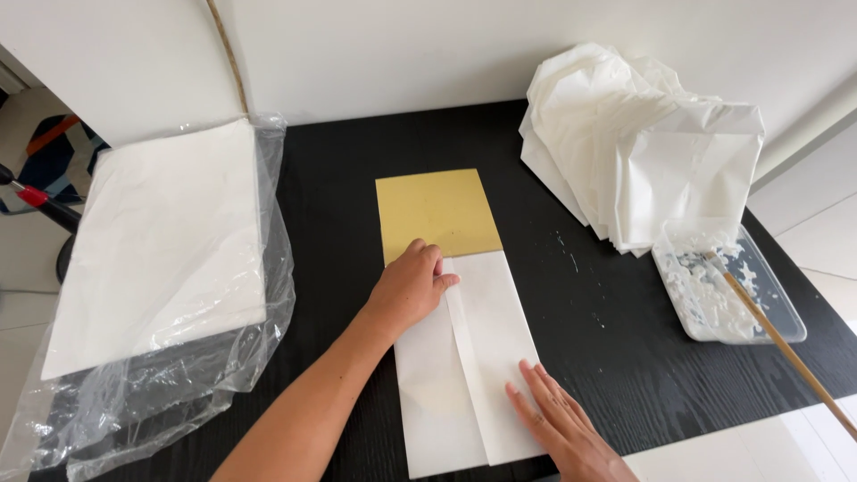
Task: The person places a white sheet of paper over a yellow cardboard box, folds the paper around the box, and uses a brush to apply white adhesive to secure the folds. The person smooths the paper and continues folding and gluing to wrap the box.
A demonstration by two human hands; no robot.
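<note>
Folded white paper [473,357] on the black desk [616,357], centre of view, long axis running 12 to 6 o'clock, slightly tilted so the top end leans toward 11. Two side flaps folded inward, edges meeting along a lengthwise seam just left of centre; right flap overlapping. Plain white, smooth, faint creases. Upper end lying over a gold square sheet [436,212], which sticks out at 12 o'clock.

Left hand [409,287] pressing the top edge of the paper where it meets the gold sheet, fingers curled down, knuckles up, grasping nothing. Right hand [558,419] flat on the lower right flap at 5 o'clock, fingers spread and released, palm down.

At 9 o'clock, stack of white sheets [165,241] on a clear plastic bag [178,375]. At 2 o'clock, pile of crumpled white paper bags [643,134]. At 3 o'clock, clear plastic tray [786,326] with white paste, brush with wooden handle [786,348] resting in it, handle pointing to 4 o'clock.
</note>
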